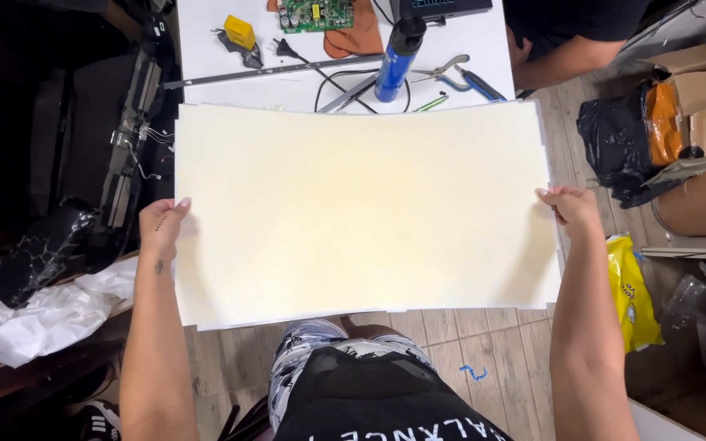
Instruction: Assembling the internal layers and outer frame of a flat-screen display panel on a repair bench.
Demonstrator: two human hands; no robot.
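Nearest me, my left hand (161, 224) and right hand (572, 208) are each clamped on opposite side edges of the cream sheet stack (361, 212), held out flat above my lap, its far edge over the white worktop (206, 49). To carry it well I'd keep even tension (the stack bows slightly) and clear the blue cylinder (395, 61) beyond.

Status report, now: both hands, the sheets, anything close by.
Left hand and right hand grip opposite edges of the cream sheet stack. Stack held flat above the white table. Pliers and blue cylinder beyond the far edge.
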